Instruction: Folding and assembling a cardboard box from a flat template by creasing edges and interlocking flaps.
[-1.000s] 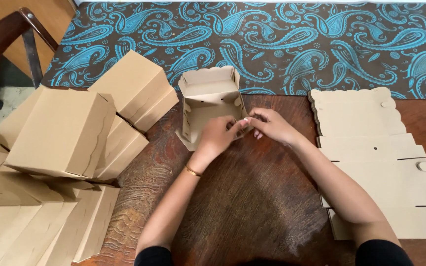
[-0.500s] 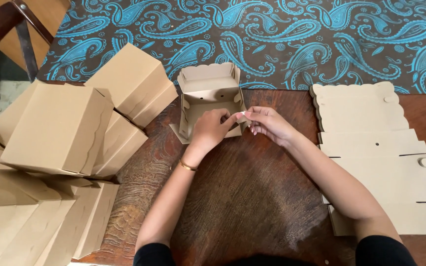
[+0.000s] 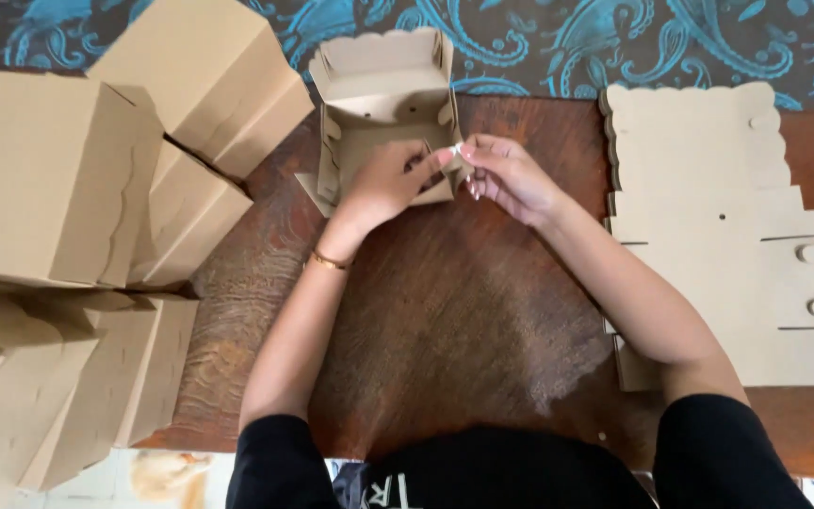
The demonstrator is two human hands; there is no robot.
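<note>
Head view: half-folded box [image 3: 383,113] sitting at the table's [image 3: 454,320] far edge, lid panel standing open behind it. Left hand [image 3: 383,184] is curling over the near wall, fingers closed on the cardboard; right hand [image 3: 511,174] is pinching a small flap [image 3: 451,160] at the box's near right corner. Step in hand appears to be tucking that flap; the next move likely calls for pressing it into its slot. Finished boxes [image 3: 96,170] are crowding the left edge; flat blanks [image 3: 718,226] are lying along the right edge. Open room is lying at mid-table, toward the near edge.
</note>
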